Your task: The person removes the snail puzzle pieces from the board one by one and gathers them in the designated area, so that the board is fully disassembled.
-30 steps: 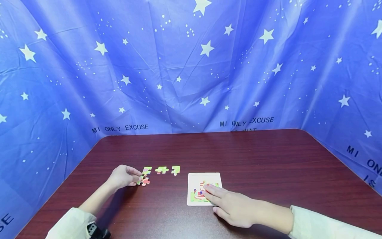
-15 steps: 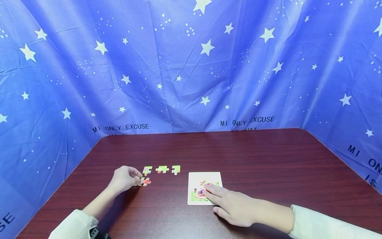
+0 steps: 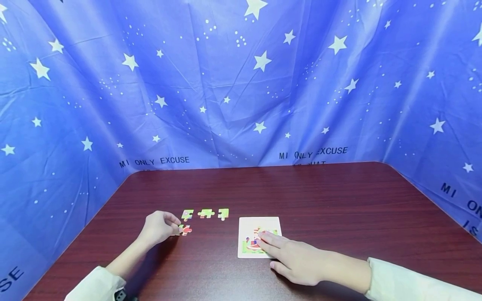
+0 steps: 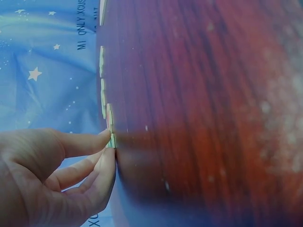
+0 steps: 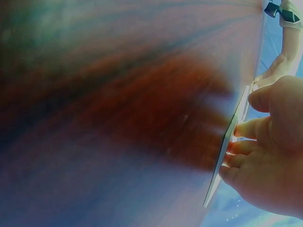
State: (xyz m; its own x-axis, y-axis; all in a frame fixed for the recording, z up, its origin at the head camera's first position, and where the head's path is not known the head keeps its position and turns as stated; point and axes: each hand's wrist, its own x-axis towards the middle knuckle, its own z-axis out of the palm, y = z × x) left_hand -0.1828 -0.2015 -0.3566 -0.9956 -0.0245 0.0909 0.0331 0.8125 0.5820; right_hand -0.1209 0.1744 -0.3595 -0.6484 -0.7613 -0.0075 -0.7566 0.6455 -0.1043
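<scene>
My left hand (image 3: 158, 228) pinches a small green jigsaw piece (image 4: 112, 141) between thumb and fingertips, low at the table, mostly hidden by the fingers in the head view. Against its right side lies a red and white jigsaw piece (image 3: 186, 230). With fairly straight fingers, my right hand (image 3: 297, 261) rests on a white square puzzle board (image 3: 246, 223), covering part of the colourful picture in its lower middle. The right wrist view shows those fingers flat along the thin board (image 5: 220, 158).
Behind the left hand, three green jigsaw pieces lie in a spaced row: a left one (image 3: 187, 214), a middle one (image 3: 206, 213) and a right one (image 3: 223, 214). The dark red wooden table (image 3: 320, 196) reaches back to a blue star-patterned curtain (image 3: 226, 83).
My left hand has brought the pinched piece down from partly over the red piece to its left side. The right hand stays on the board.
</scene>
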